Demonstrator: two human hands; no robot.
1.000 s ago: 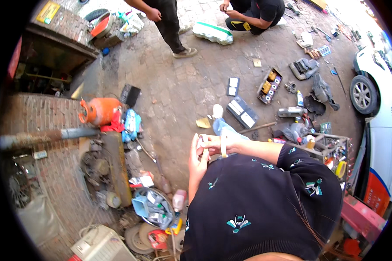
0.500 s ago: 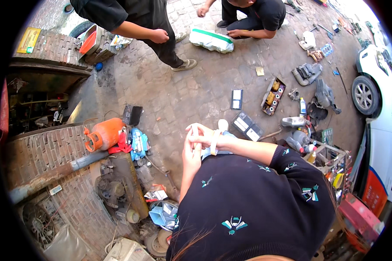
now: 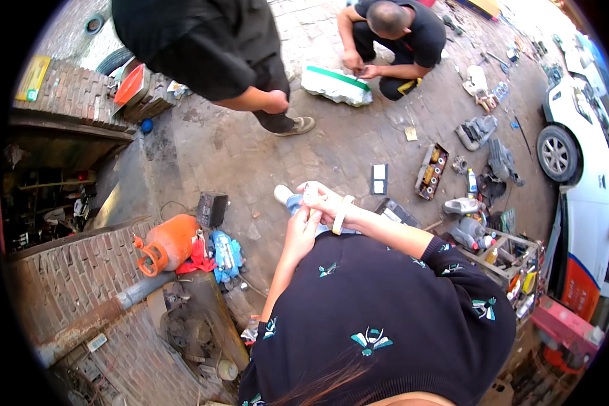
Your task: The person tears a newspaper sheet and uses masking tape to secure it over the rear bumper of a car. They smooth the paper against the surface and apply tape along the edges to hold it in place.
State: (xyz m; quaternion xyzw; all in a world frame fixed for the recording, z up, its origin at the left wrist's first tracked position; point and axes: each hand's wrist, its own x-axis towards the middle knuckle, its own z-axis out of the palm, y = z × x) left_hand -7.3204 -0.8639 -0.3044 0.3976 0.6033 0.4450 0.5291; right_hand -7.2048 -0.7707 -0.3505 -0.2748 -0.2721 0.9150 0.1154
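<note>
In front of my torso, my left hand (image 3: 302, 229) and my right hand (image 3: 327, 206) meet, their fingers bent and pressed together. Anything small between the fingertips cannot be made out. A pale band (image 3: 343, 214) circles my right wrist. Below the hands, a light shoe (image 3: 283, 195) of mine shows on the paving. Nearest on the ground are a dark flat case (image 3: 397, 211), partly behind my right forearm, and a small dark panel with two white squares (image 3: 379, 179).
A standing person (image 3: 203, 54) is at the far left; another person (image 3: 402, 40) crouches by a white sack with a green stripe (image 3: 336, 86). An orange gas cylinder (image 3: 171, 245) lies left. Engine parts (image 3: 432, 170) are scattered right, near a metal rack (image 3: 507, 260) and a white car (image 3: 589, 203).
My view has shifted; both hands remain together with fingers slightly rearranged. The crouching person's hands have come together beside the sack. The standing person appears closer and leans more into view.
</note>
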